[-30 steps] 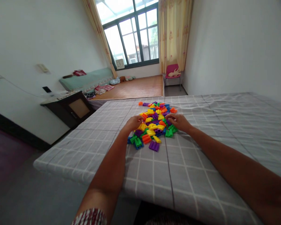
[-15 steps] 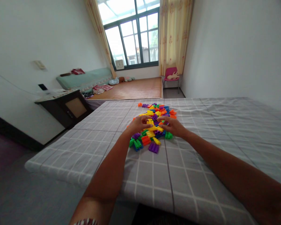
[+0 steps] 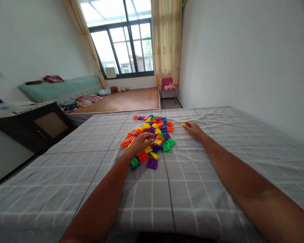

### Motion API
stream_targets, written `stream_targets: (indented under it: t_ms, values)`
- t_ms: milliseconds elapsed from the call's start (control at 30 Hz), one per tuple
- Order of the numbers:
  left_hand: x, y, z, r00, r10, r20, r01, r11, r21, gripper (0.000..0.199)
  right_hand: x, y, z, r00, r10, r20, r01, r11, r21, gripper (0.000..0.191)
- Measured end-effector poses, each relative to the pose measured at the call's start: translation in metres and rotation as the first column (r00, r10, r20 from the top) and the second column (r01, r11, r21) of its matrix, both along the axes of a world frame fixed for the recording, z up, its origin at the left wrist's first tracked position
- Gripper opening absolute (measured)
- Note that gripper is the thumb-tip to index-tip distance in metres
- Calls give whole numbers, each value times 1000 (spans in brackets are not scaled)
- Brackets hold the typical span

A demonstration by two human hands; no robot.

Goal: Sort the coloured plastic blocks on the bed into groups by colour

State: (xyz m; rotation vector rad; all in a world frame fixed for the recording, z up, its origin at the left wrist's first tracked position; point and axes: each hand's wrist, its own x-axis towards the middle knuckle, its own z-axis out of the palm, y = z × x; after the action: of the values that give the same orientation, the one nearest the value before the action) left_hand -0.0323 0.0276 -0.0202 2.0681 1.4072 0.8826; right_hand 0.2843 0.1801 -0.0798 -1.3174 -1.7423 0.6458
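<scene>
Multicoloured plastic building blocks point(image 3: 143, 156), shaped like joined tubes, lie in a loose pile on a grey checked cloth point(image 3: 152, 199). My left hand point(image 3: 141, 141) is over the left part of the pile, its fingers curved and apart from the thumb, nearest some yellow and orange pieces. Some blocks are hidden beneath it. To the right of the pile, my right hand point(image 3: 194, 129) pinches a small yellow block point(image 3: 183, 124) just above or on the cloth; which of the two I cannot tell. A purple block point(image 3: 152, 164) lies at the pile's near edge, with green blocks point(image 3: 168, 145) at its right.
Beyond the cloth-covered surface is a bed point(image 3: 131, 99) with clothes and soft toys on it. A dark cabinet point(image 3: 47, 125) stands at the left, a pink chair point(image 3: 168, 84) by the curtain at the back. A white wall point(image 3: 238, 60) rises on the right.
My right hand has moved away from the pile to the right, carrying a yellow block. My left hand stays over the pile. The whole view has turned somewhat to the right.
</scene>
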Motion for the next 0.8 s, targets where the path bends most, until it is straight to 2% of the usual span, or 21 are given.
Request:
stream_targets:
  t_ms: [67,133,233,333,467,633,733,800]
  values:
    - [0,-2,2,998,-11,-56,11,1000,-7,38,30,19,-7,978,-200,-58,194,977,-93,29]
    - [0,-4,4,995,-16,-97,15,1000,-11,36,44,33,-5,963,-261,-66,249,956,-152,30]
    - [2,-6,4,991,-21,-135,22,1000,5,34,39,51,10,974,-193,115,205,974,-101,28]
    - [2,-7,4,987,-39,-155,42,999,15,33,22,70,21,929,-135,345,156,987,-33,35]
    - [0,-9,6,985,-29,-169,31,999,14,29,13,95,13,851,-124,509,151,989,-11,39]
    - [2,-11,6,979,-35,-201,44,998,39,26,25,123,0,819,-152,554,187,982,-6,40]
    - [4,-12,3,973,-27,-228,44,997,69,24,31,138,6,815,-125,565,174,984,-35,41]
    - [5,-12,2,971,-16,-237,35,997,76,23,32,143,12,840,-48,540,92,994,-55,43]
